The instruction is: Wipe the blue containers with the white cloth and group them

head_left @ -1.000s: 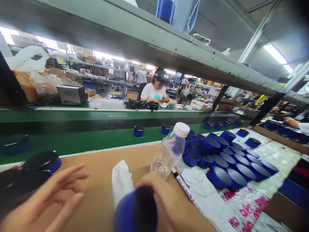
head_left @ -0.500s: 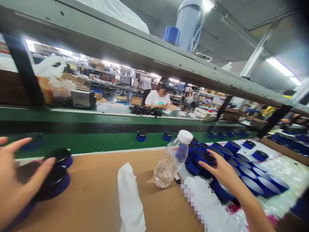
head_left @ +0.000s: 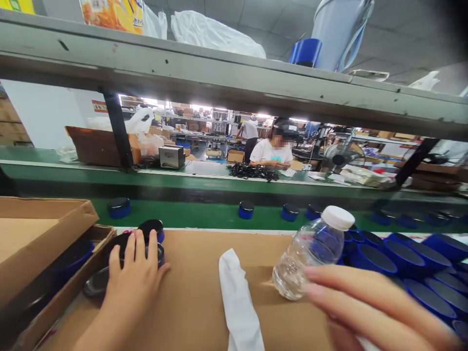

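My left hand lies over a black-lidded blue tin at the left of the brown cardboard sheet, fingers over the lid and thumb at its side. A second lidded tin stands just behind it. My right hand is blurred at the lower right, fingers stretched out and apart, holding nothing I can see. It is right beside a tilted clear water bottle with a white cap. A white cloth lies between my hands.
Several open blue tins crowd the right side. A cardboard box stands at the left. Lidded tins ride the green conveyor belt behind. A steel shelf hangs overhead. A person sits at the far bench.
My view swung left, bringing the cardboard box in. My left hand came down onto the lidded tin. My right hand drew back from the open tins toward me.
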Available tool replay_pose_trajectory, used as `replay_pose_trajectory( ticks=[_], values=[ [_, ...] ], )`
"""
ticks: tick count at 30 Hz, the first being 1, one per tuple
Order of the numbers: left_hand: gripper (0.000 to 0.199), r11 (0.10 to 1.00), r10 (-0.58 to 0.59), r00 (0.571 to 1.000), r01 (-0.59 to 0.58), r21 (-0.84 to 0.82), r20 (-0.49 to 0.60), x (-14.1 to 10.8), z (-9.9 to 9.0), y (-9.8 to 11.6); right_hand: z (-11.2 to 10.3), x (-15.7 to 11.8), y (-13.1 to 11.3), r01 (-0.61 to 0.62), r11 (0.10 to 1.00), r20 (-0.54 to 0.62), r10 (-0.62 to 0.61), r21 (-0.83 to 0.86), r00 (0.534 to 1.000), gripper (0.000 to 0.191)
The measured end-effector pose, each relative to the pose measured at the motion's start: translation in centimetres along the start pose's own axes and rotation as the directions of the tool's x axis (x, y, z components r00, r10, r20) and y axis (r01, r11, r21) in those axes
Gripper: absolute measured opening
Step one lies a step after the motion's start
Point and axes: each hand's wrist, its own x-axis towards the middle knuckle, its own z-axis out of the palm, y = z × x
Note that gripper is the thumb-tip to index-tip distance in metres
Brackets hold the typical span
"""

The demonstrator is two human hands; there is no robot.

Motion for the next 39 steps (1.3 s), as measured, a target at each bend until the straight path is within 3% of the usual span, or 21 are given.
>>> replay_pose_trajectory(
  ticks=[1, 2, 4, 8, 10, 11, 12, 13, 14, 16, 18, 20, 23, 26, 29, 33, 36, 39],
  values=[
    [0.059, 0.999, 0.002, 1.0, -0.002, -0.039, 0.019, 0.1, -0.2, 0.3, 2.0, 0.9, -1.5, 0.104, 0.994, 0.057, -0.101, -0.043, 0.993, 0.023],
    [0.059, 0.996, 0.004, 0.999, 0.0, -0.089, 0.045, 0.2, -0.3, 0.7, 3.9, 1.5, -2.6, 0.182, 0.982, 0.127, -0.188, 0.056, 0.974, 0.022],
    [0.06, 0.975, -0.005, 0.993, 0.032, -0.218, 0.122, 0.4, -0.7, 1.5, 7.5, 1.4, -3.7, 0.127, 0.964, 0.17, -0.168, 0.232, 0.971, 0.021],
    [0.082, 0.814, 0.012, 0.949, 0.174, -0.554, 0.316, 0.2, -2.7, 3.7, 11.5, -2.3, -3.6, -0.024, 0.957, 0.225, -0.043, 0.288, 0.973, 0.03],
    [0.089, 0.524, 0.041, 0.879, 0.385, -0.759, 0.475, -0.3, -4.3, 5.1, 12.2, -4.0, -3.6, -0.14, 0.94, 0.265, 0.056, 0.31, 0.963, 0.053],
    [0.088, 0.223, 0.074, 0.8, 0.568, -0.792, 0.595, -0.6, -5.2, 5.8, 12.4, -4.6, -3.7, -0.21, 0.916, 0.293, 0.108, 0.341, 0.95, 0.068],
    [0.084, -0.076, 0.13, 0.71, 0.703, -0.707, 0.692, -0.8, -6.0, 6.5, 12.4, -4.8, -3.9, -0.279, 0.879, 0.32, 0.156, 0.387, 0.934, 0.078],
    [0.077, -0.319, 0.202, 0.637, 0.761, -0.565, 0.744, -1.1, -6.7, 7.1, 12.5, -4.9, -4.0, -0.346, 0.828, 0.34, 0.202, 0.442, 0.919, 0.083],
    [0.068, -0.483, 0.261, 0.59, 0.765, -0.426, 0.764, -1.3, -7.3, 7.7, 12.4, -4.8, -4.2, -0.402, 0.768, 0.361, 0.238, 0.498, 0.902, 0.082],
    [0.05, -0.612, 0.334, 0.567, 0.738, -0.285, 0.753, -1.5, -7.8, 8.4, 12.2, -4.4, -4.4, -0.458, 0.687, 0.381, 0.275, 0.564, 0.882, 0.074],
    [0.043, -0.611, 0.391, 0.574, 0.746, -0.264, 0.72, -1.6, -7.8, 8.3, 11.8, -4.1, -4.5, -0.464, 0.692, 0.379, 0.287, 0.553, 0.88, 0.072],
    [0.043, -0.556, 0.435, 0.586, 0.772, -0.308, 0.684, -1.6, -7.3, 7.7, 11.3, -3.9, -4.5, -0.432, 0.752, 0.36, 0.275, 0.497, 0.892, 0.07],
    [0.052, -0.446, 0.46, 0.65, 0.758, -0.475, 0.605, -1.7, -6.6, 6.5, 10.3, -3.9, -4.5, -0.381, 0.822, 0.307, 0.265, 0.424, 0.914, 0.058],
    [0.064, -0.392, 0.475, 0.682, 0.73, -0.56, 0.556, -1.5, -6.5, 6.2, 9.4, -3.8, -4.4, -0.384, 0.826, 0.308, 0.271, 0.412, 0.912, 0.054],
    [0.07, -0.385, 0.506, 0.675, 0.733, -0.56, 0.536, -1.3, -6.8, 6.6, 9.3, -3.7, -4.5, -0.403, 0.791, 0.338, 0.264, 0.46, 0.903, 0.059],
    [0.067, -0.36, 0.554, 0.633, 0.768, -0.531, 0.54, -1.2, -6.9, 6.8, 9.6, -3.7, -4.7, -0.46, 0.772, 0.348, 0.327, 0.439, 0.879, 0.036],
    [0.06, -0.31, 0.589, 0.588, 0.798, -0.517, 0.555, -1.0, -7.0, 6.8, 9.3, -3.4, -4.8, -0.502, 0.707, 0.339, 0.374, 0.499, 0.863, 0.038],
    [0.06, -0.318, 0.65, 0.589, 0.785, -0.531, 0.481, -0.5, -7.3, 7.4, 8.7, -3.0, -4.8, -0.564, 0.637, 0.35, 0.442, 0.526, 0.826, 0.027]
  ],
)
